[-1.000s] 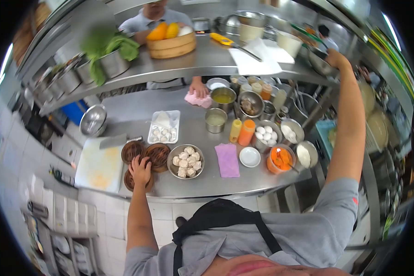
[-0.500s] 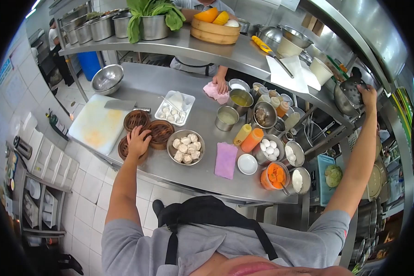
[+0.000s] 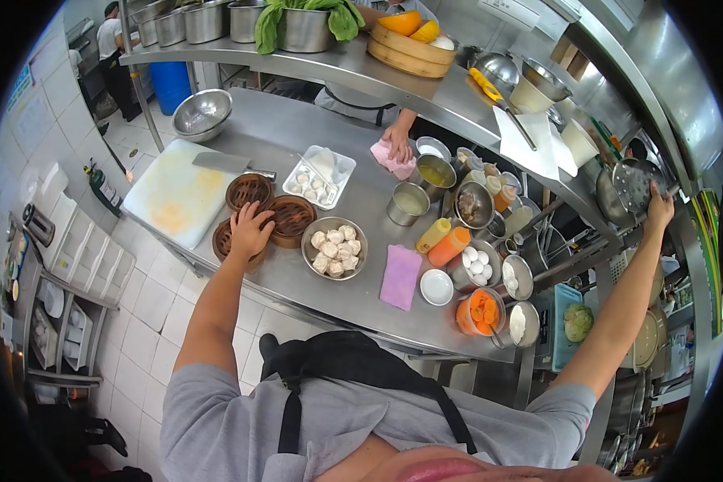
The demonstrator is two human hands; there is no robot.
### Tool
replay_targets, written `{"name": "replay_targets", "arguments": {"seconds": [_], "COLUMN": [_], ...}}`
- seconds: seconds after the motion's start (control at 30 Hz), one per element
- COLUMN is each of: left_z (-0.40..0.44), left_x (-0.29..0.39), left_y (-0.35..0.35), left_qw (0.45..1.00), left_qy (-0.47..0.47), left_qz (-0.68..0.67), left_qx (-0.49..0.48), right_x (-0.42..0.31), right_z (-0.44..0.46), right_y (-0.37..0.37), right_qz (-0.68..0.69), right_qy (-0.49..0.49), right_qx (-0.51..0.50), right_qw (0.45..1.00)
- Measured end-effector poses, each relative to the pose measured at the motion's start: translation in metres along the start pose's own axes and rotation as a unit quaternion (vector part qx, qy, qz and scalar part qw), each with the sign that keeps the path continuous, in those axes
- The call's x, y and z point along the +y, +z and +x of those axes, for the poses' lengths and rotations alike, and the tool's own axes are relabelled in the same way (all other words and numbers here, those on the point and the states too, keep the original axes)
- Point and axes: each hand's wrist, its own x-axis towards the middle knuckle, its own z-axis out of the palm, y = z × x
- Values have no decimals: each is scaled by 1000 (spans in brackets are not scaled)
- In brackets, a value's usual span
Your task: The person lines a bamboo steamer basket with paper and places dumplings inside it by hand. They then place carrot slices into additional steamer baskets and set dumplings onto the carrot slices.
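Note:
My left hand rests with fingers spread on the small round bamboo steamers, between the front steamer and the right steamer; a third steamer sits behind them. Out to the far right, my right hand grips the edge of a round perforated metal strainer. The strainer is raised beside a metal bowl near the shelf's end. A bowl of pleated dumplings stands right of the steamers. Behind it lies a white tray with small white pieces.
A cutting board and a cleaver lie at left. Sauce bottles, a bowl of eggs and a carrot tub crowd the right. A co-worker's hand presses a pink cloth. A metal shelf spans above.
The view has shifted slightly. The strainer in my right hand has turned, showing more of its perforated face. My left hand stays on the steamers.

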Motion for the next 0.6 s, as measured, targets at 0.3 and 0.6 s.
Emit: {"name": "replay_targets", "arguments": {"seconds": [0.3, 0.6], "left_z": [0, 2], "left_x": [-8, -3], "left_y": [7, 3], "left_qw": [1000, 1000], "left_qy": [13, -15], "left_qz": [4, 11], "left_qx": [12, -16], "right_x": [-16, -10], "right_z": [-17, 5], "right_y": [14, 19], "right_qz": [11, -21], "right_qy": [7, -61], "right_qx": [-272, 62], "right_qw": [962, 996]}}
